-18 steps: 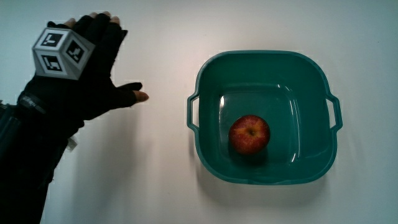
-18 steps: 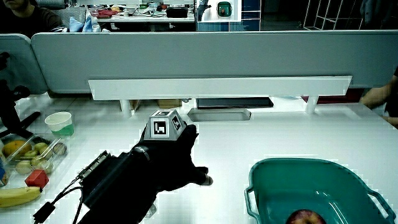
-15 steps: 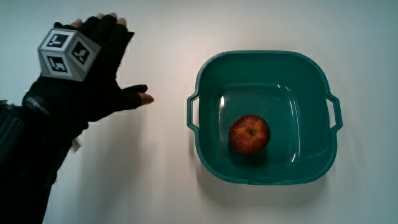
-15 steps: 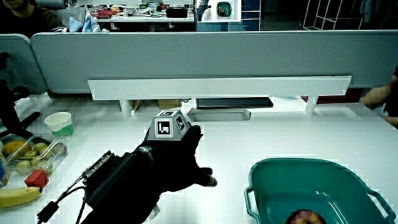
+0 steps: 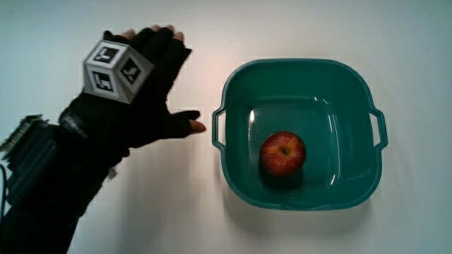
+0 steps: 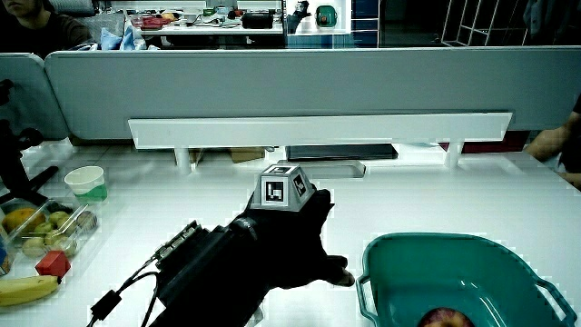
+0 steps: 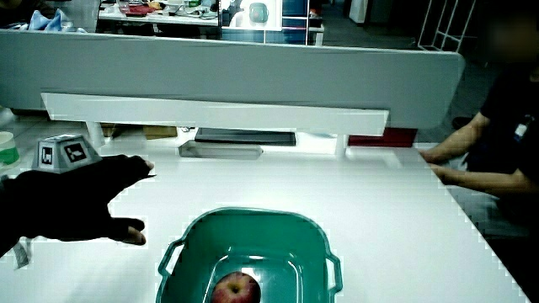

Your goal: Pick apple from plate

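Note:
A red apple (image 5: 283,153) lies inside a teal basin (image 5: 236,85), near the wall closest to the person; it also shows in both side views (image 6: 443,318) (image 7: 236,290). The gloved hand (image 5: 145,95) hovers flat over the white table beside the basin, its fingers spread and holding nothing. Its thumb tip nearly reaches the basin's handle (image 5: 217,127). A patterned cube (image 5: 116,70) sits on the back of the hand. The hand (image 6: 295,250) (image 7: 80,202) and basin (image 6: 390,250) (image 7: 189,231) appear in both side views.
In a side view, a box of fruit (image 6: 45,227), a banana (image 6: 27,289) and a small green cup (image 6: 88,181) sit at the table's edge. A white shelf (image 6: 318,127) runs along the low partition (image 6: 300,82).
The hand has moved across the table toward the basin, still spread flat. The apple and basin have not moved.

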A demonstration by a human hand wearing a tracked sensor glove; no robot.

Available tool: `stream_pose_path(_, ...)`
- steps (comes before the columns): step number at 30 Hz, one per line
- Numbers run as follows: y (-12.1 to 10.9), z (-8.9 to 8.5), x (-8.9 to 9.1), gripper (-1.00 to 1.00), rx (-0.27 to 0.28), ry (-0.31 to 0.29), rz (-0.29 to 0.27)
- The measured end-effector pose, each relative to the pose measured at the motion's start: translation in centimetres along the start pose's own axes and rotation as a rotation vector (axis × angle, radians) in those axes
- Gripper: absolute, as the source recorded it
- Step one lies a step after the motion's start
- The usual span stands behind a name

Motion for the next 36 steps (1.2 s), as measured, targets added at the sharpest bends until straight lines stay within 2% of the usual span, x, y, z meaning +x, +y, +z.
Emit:
stream_pose_path(1, -0.4, 0.4, 0.8, 0.0, -0.03, -0.044, 0.01)
stream_pose_path(2, 0.0, 0.0, 0.8, 0.0, -0.007, -0.023, -0.02)
stream_pose_path(3, -0.4, 0.4, 1.5, 0.0, -0.043, -0.071, 0.012)
stream_pose_path(4, -0.1, 0.2, 1.6, 0.0, -0.044, -0.056, -0.044)
stream_pose_path(5, -0.5, 0.8, 2.3, 0.0, -0.069, -0.076, -0.017)
stream_pose_path(7, 0.4, -0.3, 2.0, 0.0, -0.056, -0.127, -0.087)
stream_pose_path(8, 0.7, -0.5, 2.1, 0.0, -0.05, -0.106, -0.144)
stream_pose_path(9, 0.4, -0.3, 2.7, 0.0, -0.084, -0.147, -0.089)
stream_pose_path(10, 1.2, -1.3, 2.4, 0.0, -0.051, -0.134, -0.185)
stream_pose_path(11, 0.9, -1.1, 3.0, 0.0, -0.066, -0.146, -0.107)
stream_pose_path(12, 1.3, -1.4, 3.1, 0.0, -0.075, -0.155, -0.157)
stream_pose_path(13, 1.4, -1.6, 3.5, 0.0, -0.054, -0.086, -0.146)
stream_pose_path(14, 1.3, -1.8, 3.9, 0.0, -0.084, -0.103, -0.072)
stream_pose_path(15, 1.9, -2.5, 3.9, 0.0, -0.068, -0.115, -0.14)
stream_pose_path(17, 1.2, -2.0, 5.4, 0.0, -0.094, -0.118, -0.096)
stream_pose_path(18, 1.0, -1.7, 6.1, 0.0, -0.058, -0.016, -0.119)
stream_pose_path(19, 1.8, -3.1, 5.7, 0.0, -0.102, -0.056, -0.173)
stream_pose_path(20, 1.9, -3.5, 5.9, 0.0, -0.088, -0.055, -0.15)
stream_pose_path(21, 1.6, -3.2, 6.6, 0.0, -0.102, -0.055, -0.159)
stream_pose_path(22, 1.6, -3.4, 6.9, 0.0, -0.143, -0.059, -0.139)
stream_pose_path(23, 2.8, -5.4, 6.5, 0.0, -0.12, -0.105, -0.197)
stream_pose_path(26, 2.0, -4.7, 8.4, 0.0, -0.171, -0.041, -0.155)
stream_pose_path(28, 2.7, -6.2, 8.6, 0.0, -0.157, -0.053, -0.216)
stream_pose_path(29, 3.1, -7.0, 8.6, 0.0, -0.208, -0.096, -0.24)
stream_pose_path(30, 3.4, -7.6, 8.8, 0.0, -0.193, -0.093, -0.242)
stream_pose_path(31, 2.8, -6.9, 9.5, 0.0, -0.189, -0.025, -0.202)
stream_pose_path(33, 2.8, -7.3, 10.1, 0.0, -0.218, -0.018, -0.181)
stream_pose_path(34, 3.4, -8.2, 10.2, 0.0, -0.191, -0.021, -0.243)
stream_pose_path(35, 2.9, -7.6, 10.7, 0.0, -0.25, -0.054, -0.225)
stream_pose_path(36, 3.0, -7.9, 11.0, 0.0, -0.261, -0.057, -0.247)
